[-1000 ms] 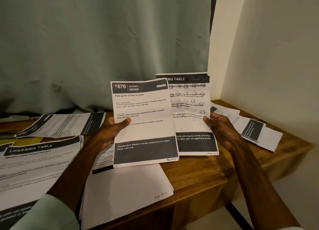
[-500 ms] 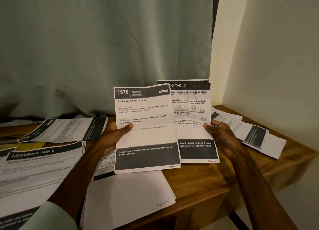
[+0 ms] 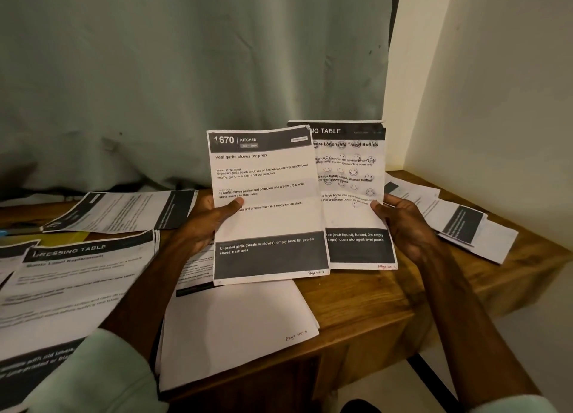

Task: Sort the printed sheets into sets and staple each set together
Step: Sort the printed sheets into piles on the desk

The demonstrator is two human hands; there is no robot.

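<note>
My left hand [image 3: 204, 223] grips a printed sheet headed "1670 KITCHEN, Peel garlic cloves for prep" [image 3: 266, 226], thumb on its front left edge. My right hand [image 3: 403, 226] holds a second sheet headed "...NG TABLE", about travel bottles [image 3: 353, 214], by its right edge. Both sheets are raised upright over the wooden table [image 3: 372, 301], and the kitchen sheet overlaps the left part of the other. Each has a handwritten page number at its lower right corner. No stapler is in view.
A "DRESSING TABLE" stack [image 3: 71, 282] lies at the left. Another sheet [image 3: 124, 211] lies behind it, a white stack [image 3: 235, 332] sits at the front edge, and folded sheets [image 3: 459, 220] lie by the right wall. A grey curtain [image 3: 186, 71] hangs behind.
Both sheets stay held in the same hands and the same overlap. The view shifted slightly, so the sheets sat a little lower in frame half a second ago.
</note>
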